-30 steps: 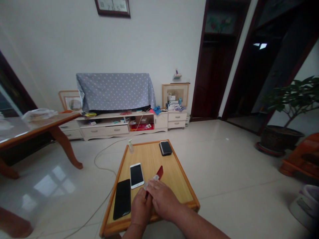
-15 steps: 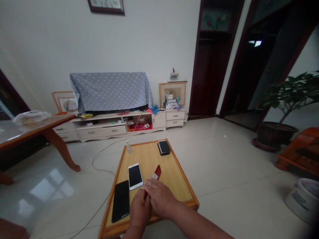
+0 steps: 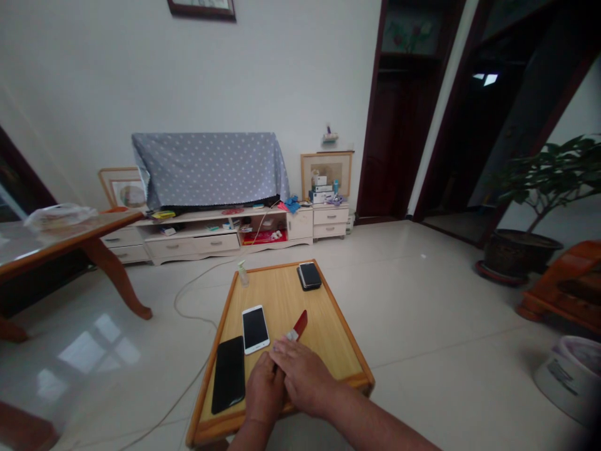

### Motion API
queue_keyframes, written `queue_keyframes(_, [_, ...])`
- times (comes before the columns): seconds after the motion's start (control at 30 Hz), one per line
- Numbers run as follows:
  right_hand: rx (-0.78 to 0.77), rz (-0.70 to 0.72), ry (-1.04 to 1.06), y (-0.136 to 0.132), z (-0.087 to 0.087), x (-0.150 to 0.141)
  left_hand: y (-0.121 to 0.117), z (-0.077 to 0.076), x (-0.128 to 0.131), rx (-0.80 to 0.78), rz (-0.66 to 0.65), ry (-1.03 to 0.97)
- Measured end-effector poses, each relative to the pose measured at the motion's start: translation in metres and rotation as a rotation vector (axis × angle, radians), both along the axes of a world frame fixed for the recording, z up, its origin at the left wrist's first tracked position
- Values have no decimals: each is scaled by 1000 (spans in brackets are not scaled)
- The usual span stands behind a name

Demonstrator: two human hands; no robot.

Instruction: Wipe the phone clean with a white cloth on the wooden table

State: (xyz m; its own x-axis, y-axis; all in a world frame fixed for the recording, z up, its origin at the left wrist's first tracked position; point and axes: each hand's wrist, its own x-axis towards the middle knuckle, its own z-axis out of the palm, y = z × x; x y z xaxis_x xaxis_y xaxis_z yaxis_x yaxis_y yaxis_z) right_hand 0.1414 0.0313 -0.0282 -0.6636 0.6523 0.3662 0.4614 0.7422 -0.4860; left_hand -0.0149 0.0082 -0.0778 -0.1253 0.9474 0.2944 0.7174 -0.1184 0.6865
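Fingers of your left hand (image 3: 265, 394) and right hand (image 3: 305, 374) curl shut on a flat red plastic strip (image 3: 299, 325), lower centre of frame (white smartphone (image 3: 256, 329) just beside).

The person's right hand (image 3: 305, 378) and left hand (image 3: 265, 388) hide the lower part of a red object (image 3: 299, 325), so its kind cannot be told. A pale scrap (image 3: 293, 336) at the fingers is too small to identify. The things on the low cabinet (image 3: 211, 252) are too small to tell apart. The top edge cuts off a wall picture (image 3: 201, 7), and the right edge cuts off a white tub (image 3: 570, 379) and orange wooden furniture (image 3: 563, 288).
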Motion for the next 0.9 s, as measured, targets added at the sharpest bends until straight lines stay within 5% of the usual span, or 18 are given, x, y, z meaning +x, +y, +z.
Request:
queue_keyframes(0.23, [1, -320, -53, 48, -2, 26, -3, 9, 5, 14, -5, 25])
queue_keyframes(0.5, [15, -37, -11, 9, -6, 0, 0, 2, 2, -2, -3, 13])
queue_keyframes(0.77, [-15, -369, 25, 57, -13, 20, 0, 6, 5, 7, 5, 35])
queue_keyframes(0.9, [14, -242, 16, 29, -14, 3, 1, 3, 3, -7, -4, 15])
